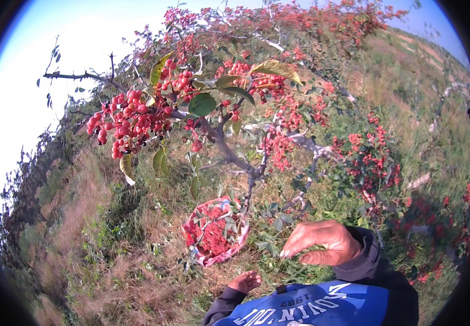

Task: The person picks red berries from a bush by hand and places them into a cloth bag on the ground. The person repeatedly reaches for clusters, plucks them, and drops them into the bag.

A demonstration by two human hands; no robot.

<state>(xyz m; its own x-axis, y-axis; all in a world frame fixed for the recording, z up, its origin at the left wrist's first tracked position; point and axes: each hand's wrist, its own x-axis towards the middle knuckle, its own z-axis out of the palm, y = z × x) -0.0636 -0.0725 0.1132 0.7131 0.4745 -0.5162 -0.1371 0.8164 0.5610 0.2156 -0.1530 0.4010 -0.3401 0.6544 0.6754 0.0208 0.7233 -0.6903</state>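
My right hand (324,242) is raised at the lower right, its thumb and fingers curved with a gap between them, near the leaves of a thorny shrub. My left hand (246,281) is low in front of my body, small in view, its fingers partly curled and nothing visible in them. Left of the right hand, on the ground, stands an open pink and red bag (241,242) that holds a heap of red berries (214,234). A branch (229,153) rises above it and bears a large cluster of red berries (131,118) with several green and yellowing leaves.
More berry-laden branches (320,150) spread to the right, with a cluster (367,155) hanging over green leaves. A bare twig (84,76) reaches out at the upper left. Dry and green grass (108,261) covers the ground. Further red-berried shrubs (333,24) stand behind.
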